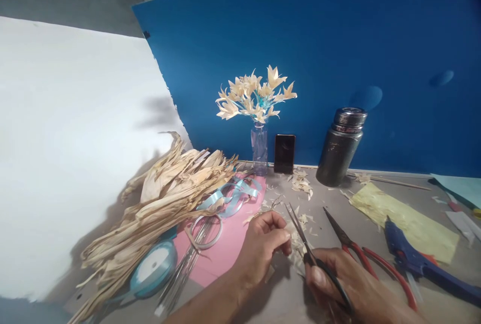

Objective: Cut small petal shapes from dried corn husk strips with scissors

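Black-handled scissors point(300, 231) are in my right hand point(340, 274), its fingers through the handles and the blades slightly apart, pointing up and away. Just left of the blades, my left hand point(268, 238) is closed in a pinch. Whatever lies between its thumb and fingers is too small or hidden to name. Small pale husk scraps point(300, 249) are scattered on the table around and below both hands. Red-handled pliers point(349, 244) lie beside my right hand, partly behind it.
Dried corn husks point(180, 188), teal ribbon point(154, 269), wires point(188, 264) and pink paper point(221, 254) lie left. Behind stand a vase point(259, 148) of husk flowers point(255, 93), a phone point(284, 153) and a dark flask point(340, 151). A blue glue gun point(409, 259) lies right on yellow paper point(398, 218).
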Motion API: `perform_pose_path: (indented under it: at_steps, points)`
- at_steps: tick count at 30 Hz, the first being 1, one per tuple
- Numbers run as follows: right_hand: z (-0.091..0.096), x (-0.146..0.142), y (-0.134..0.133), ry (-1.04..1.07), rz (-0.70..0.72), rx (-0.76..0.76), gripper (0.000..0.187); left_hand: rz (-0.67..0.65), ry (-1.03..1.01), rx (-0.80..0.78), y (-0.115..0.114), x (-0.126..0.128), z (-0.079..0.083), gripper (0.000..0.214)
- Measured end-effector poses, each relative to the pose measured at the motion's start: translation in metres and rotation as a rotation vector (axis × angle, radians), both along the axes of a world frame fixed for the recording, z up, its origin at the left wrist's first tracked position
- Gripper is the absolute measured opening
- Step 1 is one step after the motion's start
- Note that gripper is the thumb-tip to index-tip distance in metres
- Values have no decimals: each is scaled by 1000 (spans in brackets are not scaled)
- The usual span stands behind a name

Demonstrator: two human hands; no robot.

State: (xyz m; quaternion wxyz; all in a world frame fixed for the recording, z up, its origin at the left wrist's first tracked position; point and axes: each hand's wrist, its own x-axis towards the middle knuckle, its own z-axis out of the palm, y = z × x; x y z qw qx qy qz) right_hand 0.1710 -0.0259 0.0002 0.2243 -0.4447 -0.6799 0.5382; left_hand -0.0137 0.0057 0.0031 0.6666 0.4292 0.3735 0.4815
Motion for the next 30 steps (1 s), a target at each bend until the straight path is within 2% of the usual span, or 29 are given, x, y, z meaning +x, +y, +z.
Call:
perform_pose_path:
  at_steps: [5, 8, 19, 30]
  points:
    - [2, 2, -1, -75, 38, 35, 73, 26, 24, 29, 4, -4, -3, 7]
    - [0, 2, -2, -100, 45, 4, 74, 6, -4, 35, 4, -6, 0, 6]
    - [-23, 3, 0, 47, -21, -110, 70, -39, -158, -52, 1, -5, 10, 13]
    - [-8, -8, 1, 84, -13, -102, 75, 34, -199, -53, 2, -3, 8, 18]
